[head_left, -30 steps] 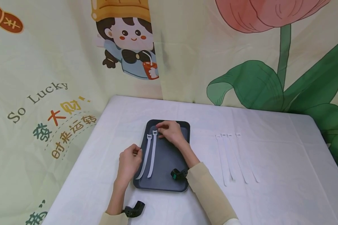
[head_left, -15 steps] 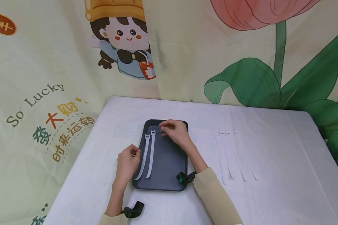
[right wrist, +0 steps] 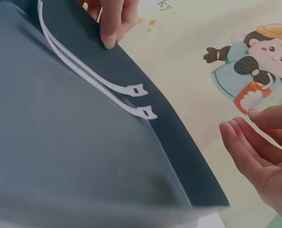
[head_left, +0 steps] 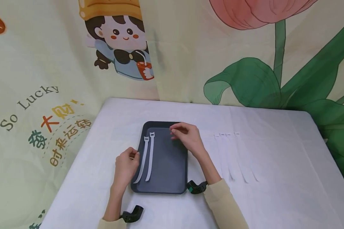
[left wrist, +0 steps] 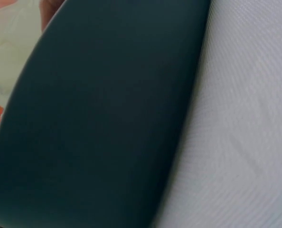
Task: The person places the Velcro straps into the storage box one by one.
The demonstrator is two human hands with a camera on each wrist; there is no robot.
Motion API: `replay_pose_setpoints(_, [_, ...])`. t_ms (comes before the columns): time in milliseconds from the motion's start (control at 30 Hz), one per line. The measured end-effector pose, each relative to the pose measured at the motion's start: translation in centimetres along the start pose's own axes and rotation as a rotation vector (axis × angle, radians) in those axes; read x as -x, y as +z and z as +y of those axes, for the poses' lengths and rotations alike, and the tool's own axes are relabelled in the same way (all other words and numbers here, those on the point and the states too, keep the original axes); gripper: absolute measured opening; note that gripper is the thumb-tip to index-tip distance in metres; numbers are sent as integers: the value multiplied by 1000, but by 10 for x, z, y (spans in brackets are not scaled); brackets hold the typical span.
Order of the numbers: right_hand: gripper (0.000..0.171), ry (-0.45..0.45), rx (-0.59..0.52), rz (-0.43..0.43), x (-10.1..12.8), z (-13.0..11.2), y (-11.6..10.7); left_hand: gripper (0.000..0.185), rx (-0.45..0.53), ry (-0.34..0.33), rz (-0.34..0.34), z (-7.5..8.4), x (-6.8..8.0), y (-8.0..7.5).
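A dark rectangular tray (head_left: 169,165) lies on the table, with two white cable ties (head_left: 151,152) side by side along its left part. My left hand (head_left: 127,163) holds the tray's left rim; the right wrist view shows its thumb (right wrist: 108,38) against the rim. My right hand (head_left: 187,135) hovers over the tray's upper right, fingers loosely bent and nothing between them. The slotted heads of both cable ties (right wrist: 145,112) point toward the tray's far end. In the left wrist view the tray's outer wall (left wrist: 98,114) fills most of the picture.
Several more white cable ties (head_left: 240,162) lie spread on the white tablecloth (head_left: 286,152), right of the tray and beyond my right forearm. A printed curtain (head_left: 180,63) hangs behind the table's back edge.
My right hand has moved right, away from the heads of the cable ties toward the tray's right rim. The left hand stays at the left rim. The head view has shifted slightly.
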State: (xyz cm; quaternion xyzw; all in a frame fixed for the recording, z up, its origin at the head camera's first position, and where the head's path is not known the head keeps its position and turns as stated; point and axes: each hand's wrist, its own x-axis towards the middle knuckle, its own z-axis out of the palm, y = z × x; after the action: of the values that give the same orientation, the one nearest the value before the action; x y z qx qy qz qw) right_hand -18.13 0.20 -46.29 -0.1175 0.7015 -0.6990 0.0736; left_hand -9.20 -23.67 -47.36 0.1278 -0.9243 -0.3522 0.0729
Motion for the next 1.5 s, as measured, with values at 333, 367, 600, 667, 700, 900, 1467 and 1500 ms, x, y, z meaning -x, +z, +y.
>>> replay_pose_setpoints(333, [16, 9, 103, 79, 13, 2, -27, 13, 0, -7, -9, -3, -1, 0])
replay_pose_setpoints(367, [15, 12, 128, 96, 14, 3, -31, 13, 0, -6, -8, -3, -1, 0])
replay_pose_setpoints(600, [21, 61, 208, 194, 22, 12, -64, 12, -1, -2, -10, -2, -2, 2])
replay_pose_setpoints(667, [22, 87, 220, 214, 25, 14, -74, 12, -2, -5, -11, -2, -2, 2])
replay_pose_setpoints(700, [23, 97, 219, 222, 26, 15, -79, 12, -2, -6, -10, -1, -1, 2])
replay_pose_setpoints(900, [28, 130, 262, 256, 30, 21, -104, 12, -1, -8, -13, -2, -1, 2])
replay_pose_setpoints(1467, [34, 137, 442, 294, 21, 38, -131, 13, 2, -23, -15, -1, -3, 2])
replay_pose_setpoints(1500, [34, 141, 444, 291, 20, 38, -131, 13, 2, -26, -16, 0, -3, 2])
